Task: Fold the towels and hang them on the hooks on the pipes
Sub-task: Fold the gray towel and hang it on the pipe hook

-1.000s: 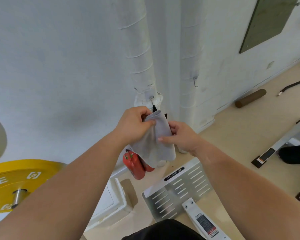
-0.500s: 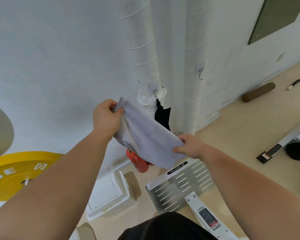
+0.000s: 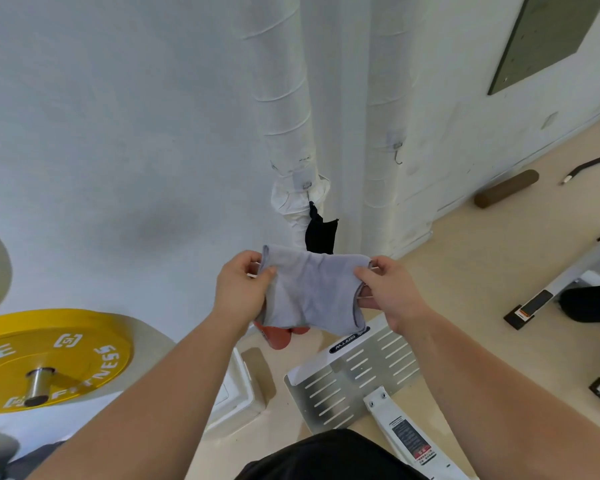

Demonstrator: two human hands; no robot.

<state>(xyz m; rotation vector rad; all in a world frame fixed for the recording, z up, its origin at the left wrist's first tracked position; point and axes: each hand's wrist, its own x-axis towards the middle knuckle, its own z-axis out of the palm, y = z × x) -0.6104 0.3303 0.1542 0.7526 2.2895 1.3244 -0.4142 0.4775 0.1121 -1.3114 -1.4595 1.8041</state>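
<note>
I hold a small grey towel [image 3: 310, 289] stretched level between both hands in front of two white wrapped pipes. My left hand [image 3: 241, 289] pinches its left edge and my right hand [image 3: 387, 291] pinches its right edge. Its lower part sags between them. The left pipe [image 3: 284, 98] carries a hook [image 3: 307, 186] with a black towel [image 3: 321, 233] hanging from it, just behind the grey one. On the right pipe [image 3: 383, 81] a bare metal hook [image 3: 398, 152] sticks out, higher and to the right of my hands.
Red fire extinguishers [image 3: 279, 336] stand on the floor under the towel. A slotted metal footplate [image 3: 357, 372] of a gym machine lies below my right hand. A yellow weight plate [image 3: 49, 358] is at the left, a white box [image 3: 236, 393] beside it, a brown roller [image 3: 506, 188] along the wall.
The towel went from bunched near the left pipe to slanted, then to level between my hands. My right hand rose to the height of my left. The view shifted slightly.
</note>
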